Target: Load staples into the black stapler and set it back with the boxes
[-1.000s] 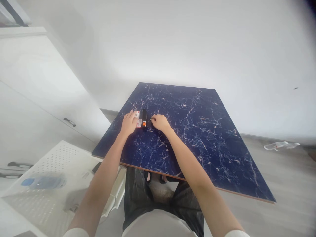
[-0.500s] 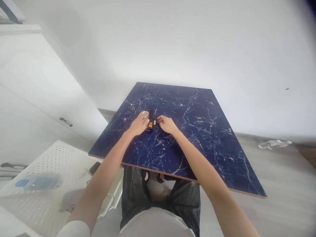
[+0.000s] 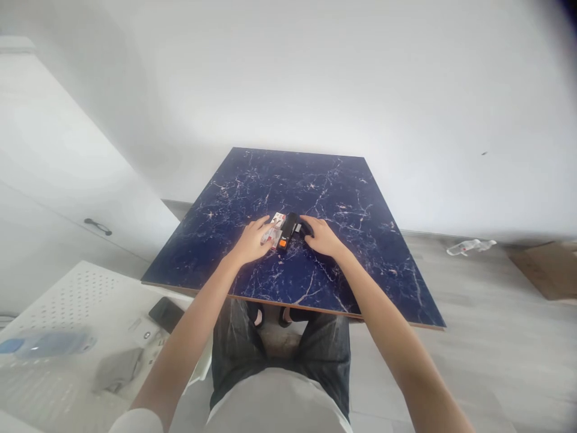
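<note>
A long black device (image 3: 291, 227) with an orange button lies slanted on the dark blue marbled tabletop (image 3: 288, 180), between my two hands. A small grey piece (image 3: 298, 228) shows at its right side. Left of the device is a red-and-white printed packet (image 3: 278, 220) with a clear-looking lower part. My left hand (image 3: 253, 242) lies with its fingers spread, the fingertips over the packet's left edge. On the other side, the curved fingers and thumb of my right hand (image 3: 325, 237) go round a black part on the device's right. Its fingertips are partly hidden.
At the left, a white perforated surface (image 3: 85, 288) holds a dark phone (image 3: 166, 314), a grey cloth-like item (image 3: 118, 370) and a clear blue-ended container (image 3: 54, 344). A white cabinet (image 3: 58, 162) stands behind it. Clear plastic bottles (image 3: 471, 246) and a cardboard box (image 3: 547, 267) are on the floor at right.
The device has turned to a slant and come slightly nearer. More of the packet shows as my left fingers have spread. My right hand has come round the black part. The view has shifted right.
</note>
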